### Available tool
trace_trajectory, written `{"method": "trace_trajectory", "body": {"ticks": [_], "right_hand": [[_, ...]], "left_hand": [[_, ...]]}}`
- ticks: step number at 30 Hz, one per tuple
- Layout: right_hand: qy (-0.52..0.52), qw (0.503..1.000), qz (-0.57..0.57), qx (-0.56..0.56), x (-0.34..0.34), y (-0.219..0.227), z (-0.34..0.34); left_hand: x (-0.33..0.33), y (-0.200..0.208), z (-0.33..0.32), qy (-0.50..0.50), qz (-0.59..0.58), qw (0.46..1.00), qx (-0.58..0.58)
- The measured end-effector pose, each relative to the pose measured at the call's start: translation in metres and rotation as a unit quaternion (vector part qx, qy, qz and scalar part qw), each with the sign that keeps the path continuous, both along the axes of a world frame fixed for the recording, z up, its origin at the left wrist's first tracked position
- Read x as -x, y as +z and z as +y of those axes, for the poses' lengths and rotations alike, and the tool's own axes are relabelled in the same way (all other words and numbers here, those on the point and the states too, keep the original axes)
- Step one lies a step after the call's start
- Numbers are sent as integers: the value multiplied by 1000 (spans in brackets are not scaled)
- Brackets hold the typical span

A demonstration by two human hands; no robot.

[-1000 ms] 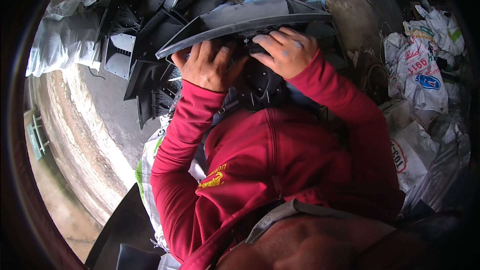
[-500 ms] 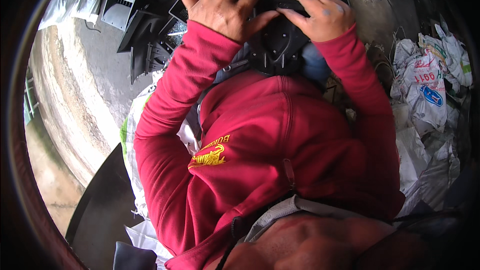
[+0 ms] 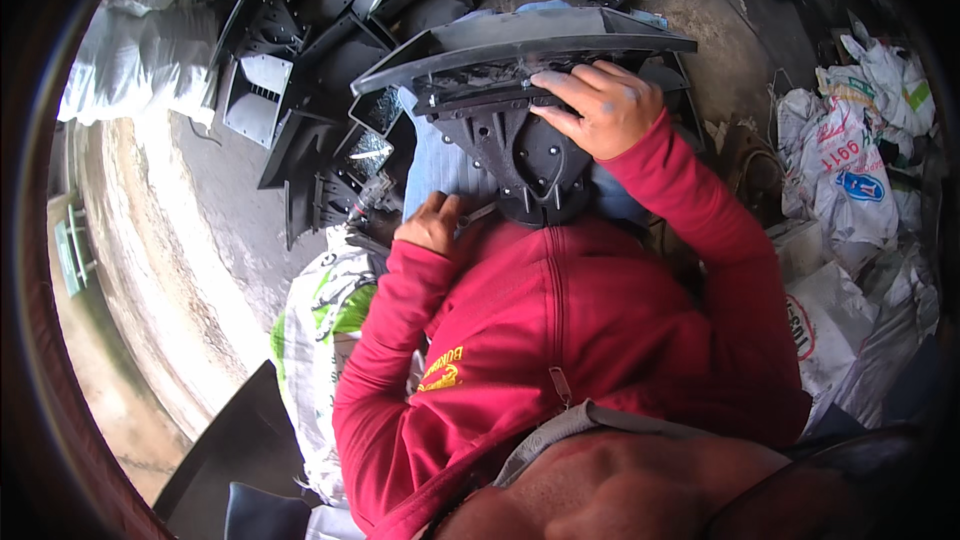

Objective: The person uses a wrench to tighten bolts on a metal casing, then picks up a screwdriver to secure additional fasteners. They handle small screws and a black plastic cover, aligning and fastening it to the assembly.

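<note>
A wide black panel (image 3: 490, 62) stands tilted across my lap, with a dark triangular bracket (image 3: 510, 155) on the side facing me. The bracket's rounded end rests against my sweater. At the joint between them, my right hand (image 3: 605, 108) has its thumb and forefinger closed on the bracket's upper edge. My left hand (image 3: 432, 224) is low beside my left thigh, away from the panel, its fingers curled. Whatever lies inside those fingers is hidden. Just beyond it a metallic tool-like object (image 3: 372, 196) is partly visible.
Many black plastic casings (image 3: 330, 20) are heaped on the floor ahead and to the left. White printed sacks (image 3: 845, 145) lie at the right. Another white and green sack (image 3: 330, 305) is by my left arm, near a dark curved panel (image 3: 235, 450).
My left hand has let go of the panel and dropped to my left side. The panel and bracket now appear lower and nearer to me. My right hand remains on them.
</note>
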State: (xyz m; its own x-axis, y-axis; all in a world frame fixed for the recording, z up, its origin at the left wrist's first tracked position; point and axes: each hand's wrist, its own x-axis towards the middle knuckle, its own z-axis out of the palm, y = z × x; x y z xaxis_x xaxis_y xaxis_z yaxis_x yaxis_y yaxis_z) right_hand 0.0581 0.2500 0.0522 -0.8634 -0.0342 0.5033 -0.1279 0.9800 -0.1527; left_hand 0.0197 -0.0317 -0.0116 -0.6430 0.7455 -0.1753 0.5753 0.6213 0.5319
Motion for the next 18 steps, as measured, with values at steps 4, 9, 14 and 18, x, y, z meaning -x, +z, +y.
{"method": "trace_trajectory", "body": {"ticks": [4, 9, 14, 18], "right_hand": [[11, 1000, 13, -5, -1, 0, 0], [-8, 999, 39, 9, -2, -4, 1], [9, 999, 39, 5, -1, -1, -4], [22, 998, 53, -23, -1, 1, -2]], "left_hand": [[2, -5, -11, -34, 7, 999, -1], [45, 51, -55, 125, -212, 957, -154], [25, 57, -15, 109, -18, 972, -206], [23, 19, -13, 72, 1, 984, -161]]}}
